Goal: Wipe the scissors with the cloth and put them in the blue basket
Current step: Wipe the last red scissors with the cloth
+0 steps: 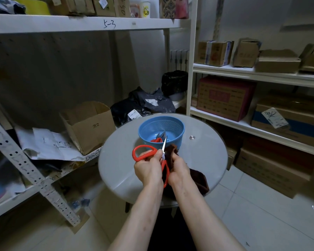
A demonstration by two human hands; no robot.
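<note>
The scissors [143, 146] have glossy red plastic handles and bright, smooth metal blades; the cloth [198, 180] is dark, fuzzy fabric. At centre frame the blue basket [170, 125] is smooth perforated plastic on a glossy glass table [120, 160]; the cardboard box [91, 127] at left is matt.

Along the front edge of the upper shelf [43, 24] ahead of me, "5-3" is handwritten in dark marker. The open cardboard box [88, 127] on the lower shelf to my left has "方2" penned on its side. On a carton [122, 6] up top I can make out sideways digits: "50", with more above them that I cannot read. The white sticker [275, 117] on the blue-banded box at my right bears a scrawl I cannot decipher — and the labels on the black bags [123, 109] are too small to read.
</note>
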